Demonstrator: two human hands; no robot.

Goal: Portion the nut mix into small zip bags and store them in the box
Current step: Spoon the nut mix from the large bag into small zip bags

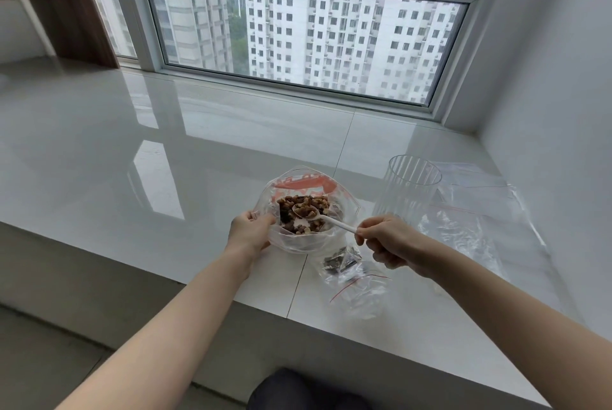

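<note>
At the far left a dark wooden shelf unit [63,8] stands against the wall, beside the wide window [308,42] that runs along the far edge of the glossy white sill [132,151]. Near the middle, the left hand [249,233] grips the left rim of the large clear bag [298,211], fingers curled over the plastic and holding its mouth wide. Inside lies the nut mix [303,214], brown and dark pieces heaped together. A white plastic spoon [318,213] sits over the heap, its bowl loaded with nuts, its handle running right into the right hand [390,240], which pinches the handle end between thumb and fingers. Just near of the big bag, below the right hand, a small zip bag [354,272] with a red seal line lies on the sill with a few dark pieces inside. Right of the hands stands a clear ribbed container [405,191], upright and open-topped. Further right, loose empty zip bags [477,211] lie flat against the right wall.
</note>
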